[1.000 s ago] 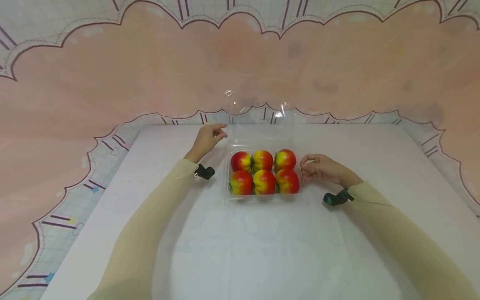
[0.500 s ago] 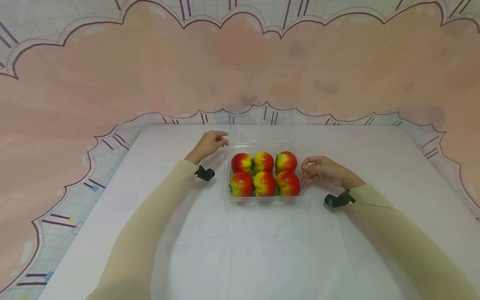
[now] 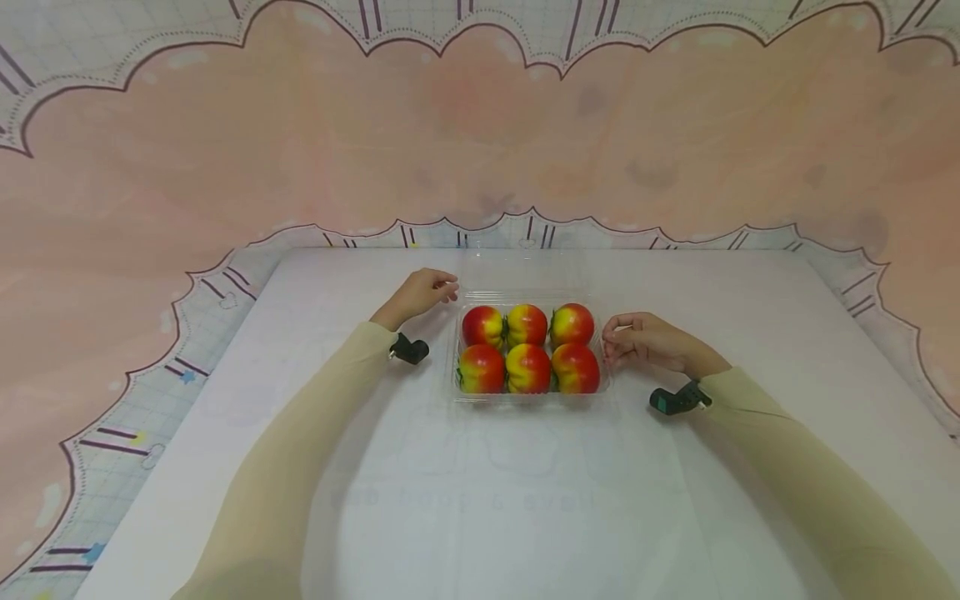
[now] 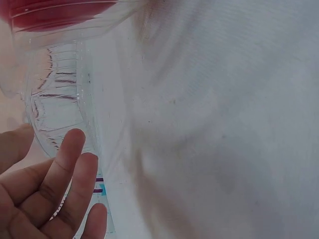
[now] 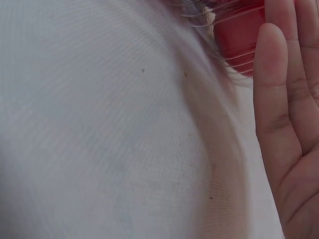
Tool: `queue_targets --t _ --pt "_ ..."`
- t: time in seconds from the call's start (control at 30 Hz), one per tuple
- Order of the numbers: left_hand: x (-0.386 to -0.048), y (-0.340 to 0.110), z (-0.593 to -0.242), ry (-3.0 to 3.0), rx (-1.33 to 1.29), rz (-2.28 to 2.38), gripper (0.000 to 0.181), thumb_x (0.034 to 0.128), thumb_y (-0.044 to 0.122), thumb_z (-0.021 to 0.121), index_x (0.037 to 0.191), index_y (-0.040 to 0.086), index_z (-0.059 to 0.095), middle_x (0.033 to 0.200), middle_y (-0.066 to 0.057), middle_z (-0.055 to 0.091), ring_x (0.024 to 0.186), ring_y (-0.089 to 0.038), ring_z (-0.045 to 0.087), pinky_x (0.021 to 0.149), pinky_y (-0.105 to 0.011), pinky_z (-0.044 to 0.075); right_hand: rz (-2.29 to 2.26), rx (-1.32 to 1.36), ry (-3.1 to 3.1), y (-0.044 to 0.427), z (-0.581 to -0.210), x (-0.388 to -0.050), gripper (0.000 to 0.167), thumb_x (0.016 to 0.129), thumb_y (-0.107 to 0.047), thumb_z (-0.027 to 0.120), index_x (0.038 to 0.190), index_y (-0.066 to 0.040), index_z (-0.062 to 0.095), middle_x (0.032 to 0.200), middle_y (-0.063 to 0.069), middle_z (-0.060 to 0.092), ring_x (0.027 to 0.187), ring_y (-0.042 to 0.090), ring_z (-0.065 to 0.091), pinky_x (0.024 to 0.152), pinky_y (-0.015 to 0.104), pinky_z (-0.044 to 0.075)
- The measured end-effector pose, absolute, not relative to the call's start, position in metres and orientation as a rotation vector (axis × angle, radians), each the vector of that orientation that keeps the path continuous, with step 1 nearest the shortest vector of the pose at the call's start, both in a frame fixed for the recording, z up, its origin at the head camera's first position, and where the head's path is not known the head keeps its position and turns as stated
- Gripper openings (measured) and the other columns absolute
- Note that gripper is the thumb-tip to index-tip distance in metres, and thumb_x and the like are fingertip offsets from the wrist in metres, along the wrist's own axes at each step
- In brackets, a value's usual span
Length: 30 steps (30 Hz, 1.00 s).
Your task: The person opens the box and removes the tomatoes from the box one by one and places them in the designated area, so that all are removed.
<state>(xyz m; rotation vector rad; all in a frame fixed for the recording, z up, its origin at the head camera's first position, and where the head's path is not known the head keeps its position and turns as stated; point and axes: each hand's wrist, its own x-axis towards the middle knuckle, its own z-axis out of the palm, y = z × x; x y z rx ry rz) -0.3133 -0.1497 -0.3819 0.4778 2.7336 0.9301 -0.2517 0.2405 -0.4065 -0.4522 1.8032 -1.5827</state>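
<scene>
A clear plastic clamshell box [image 3: 532,399] lies open on the white table, with several red-and-yellow round fruits [image 3: 528,367] in two rows. Its transparent lid [image 3: 523,271] leans back behind the fruit. My left hand [image 3: 420,296] is by the lid's left edge; in the left wrist view its fingers [image 4: 70,159] are loosely bent and spread, the thumb apart. Whether they touch the lid is unclear. My right hand [image 3: 647,337] is at the box's right side, its fingers [image 5: 271,74] nearly straight beside the plastic wall.
White cloth covers the table [image 3: 480,500]. A patterned peach backdrop [image 3: 480,133] stands behind it and runs along the left and right sides. Each wrist carries a small black camera [image 3: 409,347].
The lid has swung down and back from standing higher. My left hand has come slightly lower alongside it. My right hand has hardly moved, and the fruits stay in the box.
</scene>
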Motion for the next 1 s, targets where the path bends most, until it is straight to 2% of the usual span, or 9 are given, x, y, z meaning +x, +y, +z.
queue_targets --t 0.4,0.5,0.63,0.73,0.83,1.0 --pt "-0.295 -0.154 -0.382 2.679 0.486 1.009 0.042 0.0980 0.022 0.048 0.131 -0.004 0.051 0.107 -0.022 0.067 0.095 -0.032 0.063 0.100 -0.044 0.047 -1.582 -0.433 1.787 0.244 -0.402 -0.248 0.020 0.100 -0.008 0.040 0.101 -0.012 0.059 0.086 -0.004 0.069 0.078 0.010 0.066 0.078 0.023 0.058" --pt "-0.290 -0.157 -0.384 2.643 0.488 1.073 0.041 0.0980 0.020 0.048 0.131 -0.004 0.051 0.110 -0.023 0.066 0.097 -0.032 0.063 0.101 -0.045 0.047 -1.523 -0.431 1.852 0.247 -0.397 -0.246 0.021 0.100 -0.011 0.041 0.111 -0.007 0.058 0.091 -0.004 0.071 0.082 0.011 0.067 0.080 0.024 0.058" --pt "-0.282 -0.160 -0.385 2.551 0.441 1.204 0.039 0.0976 0.019 0.049 0.130 -0.004 0.052 0.115 -0.024 0.064 0.102 -0.034 0.063 0.102 -0.044 0.047 -1.379 -0.417 1.988 0.252 -0.386 -0.244 0.035 0.098 -0.014 0.046 0.128 0.004 0.048 0.099 -0.004 0.072 0.090 0.012 0.068 0.085 0.025 0.056" --pt "-0.275 -0.162 -0.382 2.478 0.373 1.262 0.039 0.0972 0.019 0.050 0.130 -0.002 0.052 0.119 -0.025 0.062 0.105 -0.035 0.062 0.101 -0.043 0.047 -1.276 -0.407 2.062 0.255 -0.377 -0.243 0.043 0.097 -0.017 0.049 0.132 0.006 0.044 0.107 0.003 0.071 0.094 0.014 0.068 0.088 0.026 0.055" --pt "-0.268 -0.164 -0.381 2.415 0.299 1.290 0.040 0.0971 0.020 0.050 0.132 0.000 0.051 0.122 -0.024 0.061 0.108 -0.034 0.061 0.101 -0.042 0.048 -1.211 -0.424 2.105 0.258 -0.368 -0.242 0.043 0.096 -0.018 0.049 0.132 0.006 0.045 0.112 0.012 0.069 0.095 0.018 0.068 0.088 0.027 0.056" --pt "-0.259 -0.166 -0.383 2.301 0.205 1.385 0.041 0.0962 0.016 0.051 0.134 0.001 0.049 0.128 -0.023 0.057 0.113 -0.033 0.058 0.102 -0.041 0.047 -1.194 -0.447 2.155 0.258 -0.357 -0.241 0.042 0.097 -0.019 0.049 0.131 0.006 0.046 0.113 0.019 0.066 0.095 0.019 0.067 0.086 0.027 0.056"
